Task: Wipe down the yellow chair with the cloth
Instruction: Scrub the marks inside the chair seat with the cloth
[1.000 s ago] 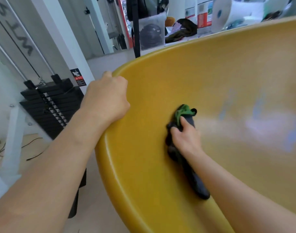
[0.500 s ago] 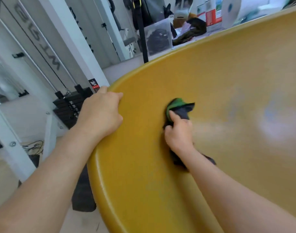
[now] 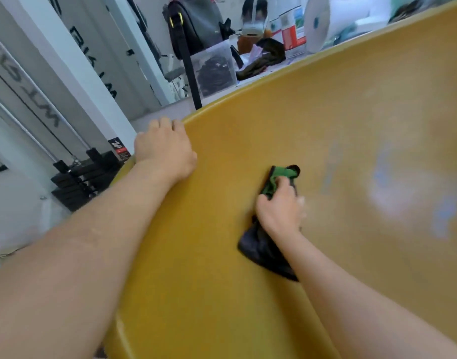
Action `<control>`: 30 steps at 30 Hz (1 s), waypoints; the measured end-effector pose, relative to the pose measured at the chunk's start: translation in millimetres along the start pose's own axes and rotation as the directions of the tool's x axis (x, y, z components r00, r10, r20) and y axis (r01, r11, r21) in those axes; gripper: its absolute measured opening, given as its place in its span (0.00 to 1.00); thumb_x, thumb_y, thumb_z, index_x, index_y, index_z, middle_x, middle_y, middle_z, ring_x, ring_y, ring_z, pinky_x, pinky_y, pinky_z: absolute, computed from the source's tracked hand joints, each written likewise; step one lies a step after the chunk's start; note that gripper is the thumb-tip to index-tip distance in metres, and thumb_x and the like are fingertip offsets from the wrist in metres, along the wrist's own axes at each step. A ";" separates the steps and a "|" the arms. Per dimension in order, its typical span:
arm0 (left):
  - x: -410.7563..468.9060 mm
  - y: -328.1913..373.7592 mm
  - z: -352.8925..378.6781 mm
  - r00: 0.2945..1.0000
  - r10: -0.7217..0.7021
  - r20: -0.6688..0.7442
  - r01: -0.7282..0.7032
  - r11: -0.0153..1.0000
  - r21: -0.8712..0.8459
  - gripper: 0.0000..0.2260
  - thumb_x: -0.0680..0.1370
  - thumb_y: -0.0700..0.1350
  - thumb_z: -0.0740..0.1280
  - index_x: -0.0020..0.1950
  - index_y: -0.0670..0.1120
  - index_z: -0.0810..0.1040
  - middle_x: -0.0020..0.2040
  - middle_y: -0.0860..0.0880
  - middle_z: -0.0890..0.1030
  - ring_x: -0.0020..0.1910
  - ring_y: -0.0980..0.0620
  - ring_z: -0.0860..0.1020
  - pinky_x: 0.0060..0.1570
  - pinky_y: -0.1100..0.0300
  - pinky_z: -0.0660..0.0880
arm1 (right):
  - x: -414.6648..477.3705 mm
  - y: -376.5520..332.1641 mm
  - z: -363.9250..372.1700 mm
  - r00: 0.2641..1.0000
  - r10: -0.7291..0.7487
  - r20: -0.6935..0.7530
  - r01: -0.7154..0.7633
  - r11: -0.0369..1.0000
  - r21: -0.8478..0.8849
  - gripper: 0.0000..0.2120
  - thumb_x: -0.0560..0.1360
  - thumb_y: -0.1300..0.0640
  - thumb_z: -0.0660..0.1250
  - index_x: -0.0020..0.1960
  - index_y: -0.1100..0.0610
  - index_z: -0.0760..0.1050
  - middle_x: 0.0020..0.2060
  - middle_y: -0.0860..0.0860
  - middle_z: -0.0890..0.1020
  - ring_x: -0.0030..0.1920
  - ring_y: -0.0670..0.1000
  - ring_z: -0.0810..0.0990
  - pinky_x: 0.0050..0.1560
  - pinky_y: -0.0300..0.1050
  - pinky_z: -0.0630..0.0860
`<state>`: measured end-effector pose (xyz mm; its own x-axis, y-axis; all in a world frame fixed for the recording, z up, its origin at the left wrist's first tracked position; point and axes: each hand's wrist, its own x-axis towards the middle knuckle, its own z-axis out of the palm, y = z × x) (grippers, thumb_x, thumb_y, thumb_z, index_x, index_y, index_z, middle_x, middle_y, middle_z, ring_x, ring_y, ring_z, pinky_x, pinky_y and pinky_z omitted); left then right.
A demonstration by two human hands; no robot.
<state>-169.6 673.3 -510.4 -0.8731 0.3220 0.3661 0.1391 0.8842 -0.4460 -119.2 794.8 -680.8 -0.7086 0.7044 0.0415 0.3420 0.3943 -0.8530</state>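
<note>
Hands, 2, bare. L hand (image 3: 165, 149): fingers curled over rim of yellow chair (image 3: 351, 125) at upper-left edge of shell, back of hand up, forearm coming in from lower left. R hand (image 3: 280, 211): fingers curled round cloth (image 3: 261, 248), pressing it against chair's inner surface approx. mid-shell, to the right of L hand and well apart from it.

Cloth: dark w/ green part. Green end bunched above R fingers; dark end trails out below wrist, lying on shell.

Yellow chair: large curved glossy shell, fills most of view from lower left to upper right. Pale bluish reflections on right side.

Bkgd, left: black weight stack (image 3: 85, 174) w/ cable, set in white frame (image 3: 74, 73) w/ dark lettering. Small black-and-red label (image 3: 120, 150) on frame post, just left of L hand in view.

Bkgd, top: black bag (image 3: 196, 27) w/ strap hanging down; clear plastic box (image 3: 214, 71) w/ dark contents below it; dark fabric (image 3: 266, 54), crumpled, beside box; red-and-white carton (image 3: 292, 29); large white roll (image 3: 320, 22). All blurred; carton text not legible.
</note>
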 end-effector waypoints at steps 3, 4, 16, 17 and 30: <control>-1.8 4.3 21.1 0.991 -0.074 -0.114 0.084 0.993 0.079 0.30 0.78 0.56 0.59 0.73 0.41 0.56 0.68 0.39 0.65 0.64 0.40 0.65 0.59 0.46 0.65 | -48.9 -48.5 35.1 0.874 -0.419 0.247 0.420 0.906 0.053 0.25 0.75 0.48 0.57 0.71 0.49 0.64 0.63 0.52 0.73 0.62 0.60 0.68 0.61 0.57 0.67; -3.6 1.4 26.3 0.987 -0.064 -0.145 0.078 0.992 0.096 0.30 0.78 0.57 0.59 0.73 0.41 0.56 0.68 0.38 0.66 0.64 0.39 0.65 0.59 0.46 0.65 | -48.0 -42.1 28.3 0.820 -0.479 0.314 0.491 0.870 0.046 0.24 0.75 0.47 0.57 0.71 0.48 0.65 0.62 0.51 0.73 0.62 0.59 0.68 0.60 0.56 0.68; -11.1 -1.0 24.2 0.975 -0.137 -0.177 0.150 0.987 0.061 0.33 0.77 0.55 0.65 0.74 0.41 0.57 0.64 0.38 0.68 0.62 0.39 0.66 0.61 0.47 0.66 | -7.3 9.0 -2.4 0.913 -0.273 0.302 0.323 0.938 -0.127 0.19 0.72 0.43 0.61 0.57 0.53 0.64 0.53 0.52 0.77 0.57 0.57 0.75 0.56 0.57 0.66; -12.4 -0.4 23.5 0.975 -0.145 -0.167 0.158 0.986 0.061 0.32 0.76 0.54 0.66 0.73 0.41 0.58 0.64 0.38 0.68 0.61 0.39 0.67 0.60 0.47 0.66 | -17.7 -11.0 13.5 0.865 -0.366 0.343 0.398 0.917 -0.027 0.19 0.73 0.42 0.61 0.57 0.53 0.65 0.52 0.51 0.78 0.56 0.56 0.76 0.57 0.57 0.66; 42.9 25.1 36.6 0.966 0.020 -0.257 -0.056 0.990 -0.132 0.33 0.72 0.47 0.65 0.75 0.43 0.56 0.69 0.42 0.66 0.67 0.42 0.65 0.65 0.48 0.63 | 37.0 21.6 -0.1 0.892 -0.409 0.194 0.449 0.852 -0.270 0.17 0.76 0.55 0.63 0.64 0.52 0.75 0.57 0.56 0.72 0.56 0.61 0.71 0.58 0.49 0.71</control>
<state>-220.7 696.9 -535.8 -0.7209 0.4159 0.5543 0.2482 0.9018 -0.3539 -138.0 829.3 -697.7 -0.8912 0.3526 0.2852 0.1394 0.8114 -0.5677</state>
